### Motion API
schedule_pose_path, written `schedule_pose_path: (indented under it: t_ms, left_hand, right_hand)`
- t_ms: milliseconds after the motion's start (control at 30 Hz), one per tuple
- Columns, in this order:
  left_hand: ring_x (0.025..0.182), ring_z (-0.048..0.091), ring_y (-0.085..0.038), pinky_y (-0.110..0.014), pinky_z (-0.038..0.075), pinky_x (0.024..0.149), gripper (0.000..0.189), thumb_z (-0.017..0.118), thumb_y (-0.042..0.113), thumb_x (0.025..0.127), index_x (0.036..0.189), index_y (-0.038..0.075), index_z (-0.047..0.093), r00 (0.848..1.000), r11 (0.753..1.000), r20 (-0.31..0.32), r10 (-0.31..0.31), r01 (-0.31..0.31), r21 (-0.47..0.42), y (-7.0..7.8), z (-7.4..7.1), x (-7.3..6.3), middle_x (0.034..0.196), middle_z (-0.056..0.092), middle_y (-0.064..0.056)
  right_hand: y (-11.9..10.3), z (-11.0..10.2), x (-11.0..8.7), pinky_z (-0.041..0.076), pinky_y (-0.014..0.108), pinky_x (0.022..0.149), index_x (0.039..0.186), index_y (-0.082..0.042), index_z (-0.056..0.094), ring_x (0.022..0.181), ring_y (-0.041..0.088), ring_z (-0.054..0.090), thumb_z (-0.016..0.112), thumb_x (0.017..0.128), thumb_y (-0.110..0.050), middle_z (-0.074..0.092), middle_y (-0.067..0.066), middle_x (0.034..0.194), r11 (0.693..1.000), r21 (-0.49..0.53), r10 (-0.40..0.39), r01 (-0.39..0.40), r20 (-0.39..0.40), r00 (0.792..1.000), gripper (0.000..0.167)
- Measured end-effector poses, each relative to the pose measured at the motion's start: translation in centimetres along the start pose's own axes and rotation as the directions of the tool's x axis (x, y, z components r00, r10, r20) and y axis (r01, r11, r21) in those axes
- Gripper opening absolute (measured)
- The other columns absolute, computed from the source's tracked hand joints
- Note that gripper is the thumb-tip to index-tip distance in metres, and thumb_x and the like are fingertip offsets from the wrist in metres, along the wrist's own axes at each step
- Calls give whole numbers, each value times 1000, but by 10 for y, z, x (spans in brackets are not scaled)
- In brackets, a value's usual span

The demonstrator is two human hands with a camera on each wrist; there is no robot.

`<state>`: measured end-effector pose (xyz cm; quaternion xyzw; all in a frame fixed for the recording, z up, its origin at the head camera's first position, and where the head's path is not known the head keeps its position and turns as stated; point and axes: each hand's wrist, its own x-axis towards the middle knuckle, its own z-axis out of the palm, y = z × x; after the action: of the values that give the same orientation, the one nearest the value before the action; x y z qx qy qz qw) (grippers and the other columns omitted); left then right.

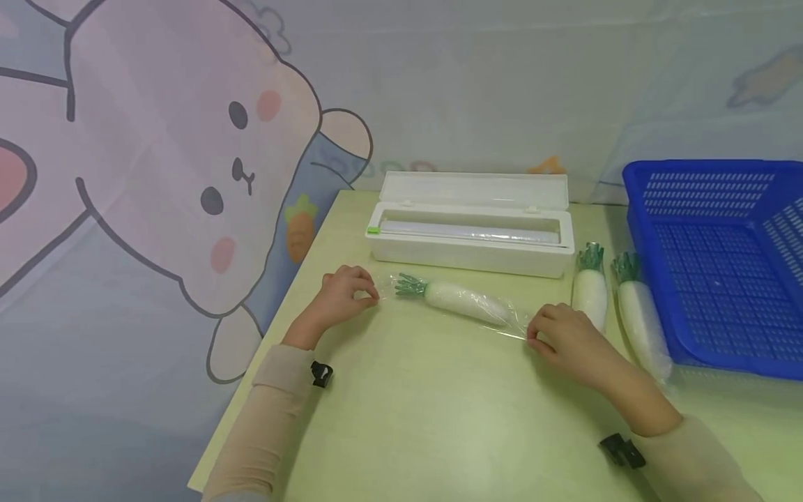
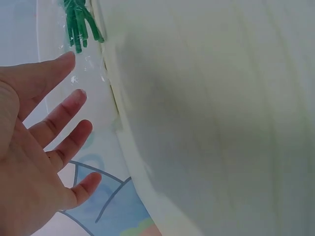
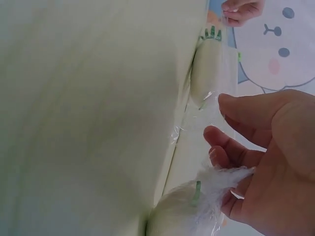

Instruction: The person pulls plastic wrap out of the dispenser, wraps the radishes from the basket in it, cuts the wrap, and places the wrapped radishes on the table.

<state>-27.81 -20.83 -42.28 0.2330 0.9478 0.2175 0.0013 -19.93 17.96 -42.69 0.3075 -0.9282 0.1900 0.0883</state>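
A white radish point(image 1: 467, 302) with a green top lies in clear plastic film point(image 1: 517, 324) on the table, its film spread beyond both ends. At the leafy end is the left hand point(image 1: 343, 298), its fingertips by the film's edge. The left wrist view shows that thumb and fingers spread apart, near the green leaves point(image 2: 78, 24). Beside the film's other end is the right hand point(image 1: 567, 341); in the right wrist view its thumb and forefinger stand apart. Two more film-wrapped radishes point(image 1: 590, 296) point(image 1: 643, 328) lie to the right, one with a twisted film end point(image 3: 236, 176).
Behind the radish stands a white film dispenser box point(image 1: 470, 254), lid raised, with a film roll point(image 1: 470, 232) inside. A blue plastic basket point(image 1: 665, 293) sits at the right. The table's left edge and a cartoon-printed backdrop point(image 1: 157, 174) bound the space.
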Motion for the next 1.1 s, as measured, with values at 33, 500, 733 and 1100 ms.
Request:
schedule_pose_path:
  t_ms: [33,500,733,1100]
  left_hand:
    - [103,49,-29,-56,27,88,4,72,13,86,87,12,76,1000,1000,9,-6,6,13,0,0,1,105,61,-5]
    - [101,49,-29,-54,29,87,6,71,17,88,90,16,77,995,994,88,-43,34,107,2,7,16,104,61,-4]
    - [101,48,-28,-53,30,86,7,70,18,89,90,16,77,992,993,106,-65,54,103,2,10,23,107,62,-5]
    - [104,49,-29,-57,30,88,13,68,21,89,95,14,77,987,994,126,-101,96,42,0,10,23,108,61,-6]
  right_hand:
    - [0,0,1,40,36,62,77,-15,66,75,21,53,76,80,-7,62,2,85,1000,-12,1,-1,5,1000,14]
    - [7,3,18,34,36,61,77,-12,69,73,22,48,72,80,-5,55,1,79,992,-96,95,-83,131,987,8]
    - [14,5,24,35,37,61,78,-13,70,74,24,49,70,81,-5,55,2,78,989,-112,119,-101,167,979,9]
    - [15,3,27,41,42,64,84,-11,72,77,26,55,68,87,-12,58,1,80,989,-68,142,-130,213,967,4]
